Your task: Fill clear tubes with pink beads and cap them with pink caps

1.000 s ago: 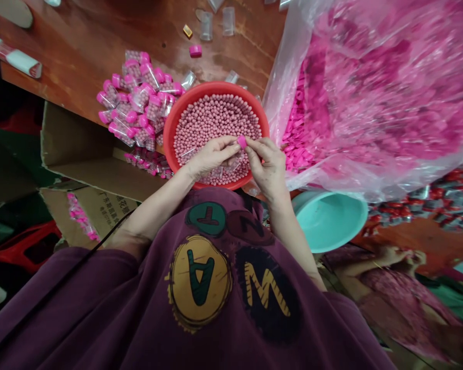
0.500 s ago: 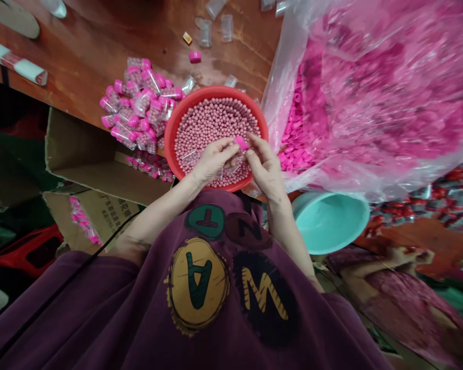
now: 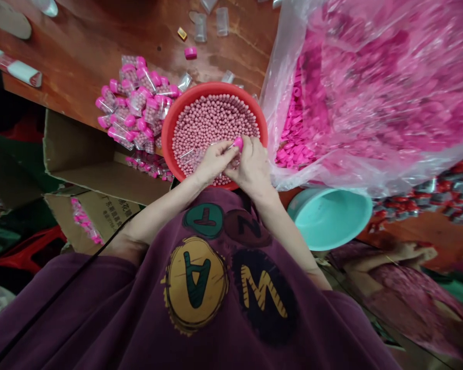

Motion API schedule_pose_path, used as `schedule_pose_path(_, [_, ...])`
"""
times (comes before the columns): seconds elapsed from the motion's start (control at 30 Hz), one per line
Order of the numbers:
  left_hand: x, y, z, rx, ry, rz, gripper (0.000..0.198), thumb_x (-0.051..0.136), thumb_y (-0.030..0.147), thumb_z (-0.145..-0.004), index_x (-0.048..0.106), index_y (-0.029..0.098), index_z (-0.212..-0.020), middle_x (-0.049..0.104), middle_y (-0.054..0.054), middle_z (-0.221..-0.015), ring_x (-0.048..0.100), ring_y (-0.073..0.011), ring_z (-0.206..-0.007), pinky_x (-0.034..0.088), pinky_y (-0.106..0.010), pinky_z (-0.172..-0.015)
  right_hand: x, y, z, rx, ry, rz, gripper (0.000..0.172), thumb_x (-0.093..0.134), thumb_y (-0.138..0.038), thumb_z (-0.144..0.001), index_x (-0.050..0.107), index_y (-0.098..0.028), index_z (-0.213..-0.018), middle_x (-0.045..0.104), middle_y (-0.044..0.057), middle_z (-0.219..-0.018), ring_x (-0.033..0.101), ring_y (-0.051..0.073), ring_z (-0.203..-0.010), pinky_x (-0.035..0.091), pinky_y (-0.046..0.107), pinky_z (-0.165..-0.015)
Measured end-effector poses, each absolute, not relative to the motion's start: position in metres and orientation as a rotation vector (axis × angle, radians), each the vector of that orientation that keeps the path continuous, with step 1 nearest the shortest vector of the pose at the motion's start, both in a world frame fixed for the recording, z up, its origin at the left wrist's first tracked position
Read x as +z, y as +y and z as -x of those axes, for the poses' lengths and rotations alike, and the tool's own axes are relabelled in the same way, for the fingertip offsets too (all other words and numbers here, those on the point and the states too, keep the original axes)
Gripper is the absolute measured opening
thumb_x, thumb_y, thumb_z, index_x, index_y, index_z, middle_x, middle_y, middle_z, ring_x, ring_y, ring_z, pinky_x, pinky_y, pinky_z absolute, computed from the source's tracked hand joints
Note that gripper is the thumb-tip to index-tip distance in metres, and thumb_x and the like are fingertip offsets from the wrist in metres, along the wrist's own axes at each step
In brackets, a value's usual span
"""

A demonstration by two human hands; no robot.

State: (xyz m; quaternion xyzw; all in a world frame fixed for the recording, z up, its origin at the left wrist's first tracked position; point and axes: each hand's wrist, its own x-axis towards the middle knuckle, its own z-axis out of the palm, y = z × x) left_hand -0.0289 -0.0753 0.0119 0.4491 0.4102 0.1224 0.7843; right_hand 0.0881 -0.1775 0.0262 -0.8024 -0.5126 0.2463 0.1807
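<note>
A red bowl full of small pink beads stands at the table's edge. Over its near right part, my left hand and my right hand meet around a small clear container, mostly hidden by fingers. A bright pink cap shows between them at the container's end. Both hands have their fingers closed on this capped container. Some clear plastic pieces lie on the beads beside my left hand. Filled containers with pink caps are heaped left of the bowl.
A plastic bag of pink caps fills the right. Below it is a turquoise basin. An open cardboard box stands at left. Clear empty containers and a loose pink cap lie behind the bowl. Another person's hands show at right.
My right hand has closed in from the right and turned over the capped container. The pink cap is now tilted more upright. The whole view has shifted slightly.
</note>
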Motion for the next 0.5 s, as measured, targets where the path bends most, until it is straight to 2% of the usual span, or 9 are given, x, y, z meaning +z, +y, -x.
schedule_pose_path(0.17, [0.015,-0.075,0.025,0.215,0.913,-0.906,0.033,0.089,0.042,-0.098,0.074,0.015,-0.086,0.069,0.002,-0.078,0.062,-0.0098,-0.074,0.052,-0.021,-0.072,-0.005,-0.173,-0.087,0.639,-1.4,2.278,0.058,0.082,-0.043,-0.093,0.063,-0.014,-0.14,0.069,0.022,-0.129,0.066,0.045,-0.128,0.055,0.071,-0.117])
schedule_pose_path(0.3, [0.009,-0.064,0.022,0.216,0.962,-0.934,0.04,0.086,0.047,-0.101,0.069,0.016,-0.081,0.066,0.002,-0.073,0.058,-0.0094,-0.07,0.048,-0.021,-0.067,-0.018,-0.153,-0.082,0.65,-1.394,2.206,0.052,0.079,-0.054,-0.096,0.067,-0.016,-0.129,0.071,0.021,-0.127,0.066,0.045,-0.128,0.054,0.071,-0.118])
schedule_pose_path(0.4, [-0.001,-0.044,0.03,0.246,0.984,-1.04,0.043,0.084,0.052,-0.102,0.067,0.018,-0.083,0.064,0.001,-0.074,0.057,-0.0105,-0.069,0.047,-0.023,-0.065,-0.023,-0.134,-0.085,0.763,-1.383,2.078,0.061,0.079,-0.062,-0.098,0.066,-0.018,-0.138,0.072,0.02,-0.139,0.065,0.043,-0.136,0.055,0.069,-0.12])
schedule_pose_path(0.5, [-0.015,-0.001,0.067,0.399,1.101,-1.285,0.043,0.077,0.061,-0.106,0.069,0.021,-0.093,0.066,0.0,-0.082,0.056,-0.013,-0.071,0.05,-0.029,-0.069,-0.032,-0.128,-0.105,0.863,-1.304,1.924,0.074,0.082,-0.068,-0.096,0.062,-0.024,-0.153,0.068,0.016,-0.154,0.066,0.037,-0.137,0.06,0.062,-0.117])
